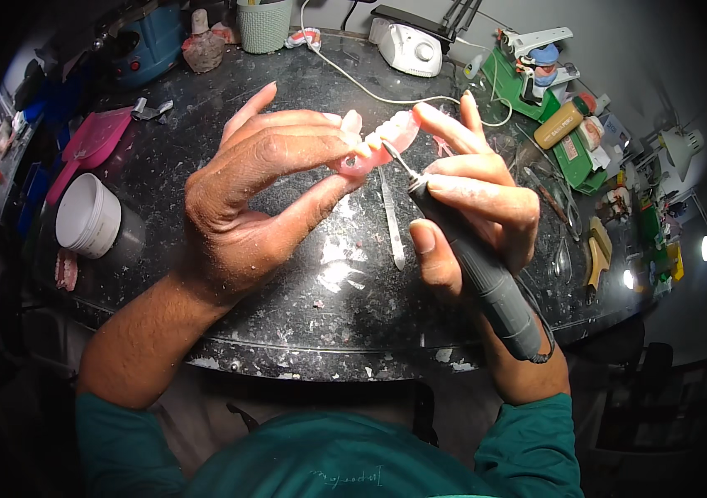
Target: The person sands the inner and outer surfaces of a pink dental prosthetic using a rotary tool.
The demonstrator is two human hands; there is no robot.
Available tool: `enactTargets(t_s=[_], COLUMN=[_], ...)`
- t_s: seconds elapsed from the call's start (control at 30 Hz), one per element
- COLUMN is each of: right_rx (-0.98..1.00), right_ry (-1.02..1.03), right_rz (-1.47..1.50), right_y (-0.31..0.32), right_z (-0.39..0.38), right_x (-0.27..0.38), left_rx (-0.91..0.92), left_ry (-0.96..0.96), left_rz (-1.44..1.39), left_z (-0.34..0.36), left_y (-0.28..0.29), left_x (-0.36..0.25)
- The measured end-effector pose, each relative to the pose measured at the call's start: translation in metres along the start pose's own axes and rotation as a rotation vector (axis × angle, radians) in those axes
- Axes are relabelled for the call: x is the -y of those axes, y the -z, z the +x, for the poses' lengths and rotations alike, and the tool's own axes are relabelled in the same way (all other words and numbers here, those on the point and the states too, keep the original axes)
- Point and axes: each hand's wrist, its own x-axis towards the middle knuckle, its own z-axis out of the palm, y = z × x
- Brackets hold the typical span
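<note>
Over the middle of the dark table, my left hand (pixel 258 178) pinches one end of a pink denture (pixel 401 131) with pale teeth between thumb and fingers. My right hand (pixel 482 195) is wrapped round a black rotary handpiece (pixel 486 278), held slanting like a pen. Its thin metal bur points at the denture's teeth side and appears to touch it. One right fingertip rests by the denture's far end. Beneath the hands lies a flat metal spatula (pixel 392 222) on the tabletop. Fine pale dust covers the skin of both hands.
At the left stand a white tub (pixel 90 216) and a pink dustpan (pixel 98 141). A white control unit (pixel 410 48) with a dial and cable sits at the back. Rightward are a green tray (pixel 499 79) with articulators, a brush (pixel 597 256) and several hand tools.
</note>
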Motion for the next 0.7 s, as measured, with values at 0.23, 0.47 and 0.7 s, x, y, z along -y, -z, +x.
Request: enactTargets(t_s=[0.23, 0.47, 0.7], right_rx=[-0.070, -0.076, -0.083], right_ry=[-0.033, -0.032, -0.019], right_rz=[0.051, 0.055, 0.067], right_y=[-0.0024, -0.0048, -0.0053], right_z=[0.0033, 0.0032, 0.0026], right_x=[0.0050, 0.0046, 0.0024], left_rx=[0.011, 0.012, 0.010], left_ry=[0.002, -0.015, -0.024], left_rz=[0.015, 0.022, 0.018], left_z=[0.0006, 0.0017, 0.0015], left_y=[0.0009, 0.0012, 0.0009], left_x=[-0.0015, -0.0017, -0.0010])
